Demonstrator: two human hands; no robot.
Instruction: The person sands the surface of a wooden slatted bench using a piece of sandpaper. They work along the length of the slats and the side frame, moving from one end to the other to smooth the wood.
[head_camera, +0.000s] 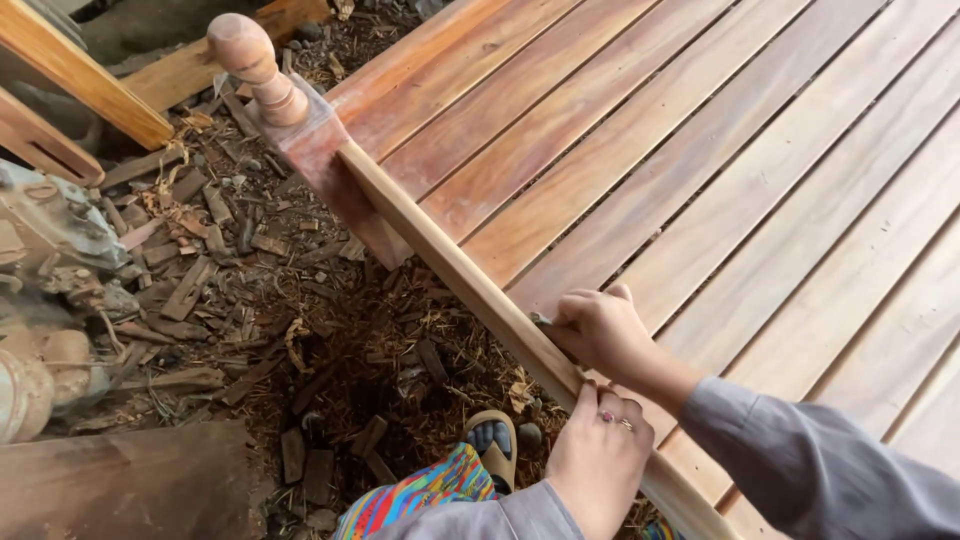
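Note:
A wooden bed frame with reddish slats (640, 170) fills the right side. Its pale side rail (450, 260) runs diagonally from a turned corner post (255, 65) down toward me. My right hand (600, 330) is closed in a fist on the top of the rail, gripping a small dark object whose tip shows at the thumb; I cannot tell what it is. My left hand (598, 460), with a ring on one finger, rests flat against the rail's outer face just below the right hand. Grey sleeves cover both arms.
Wood scraps and chips (230, 260) litter the dirt floor on the left. An old grimy machine (50, 270) stands at the left edge, planks (90, 75) lean at top left. My sandalled foot (492, 445) and colourful trouser leg show below the rail.

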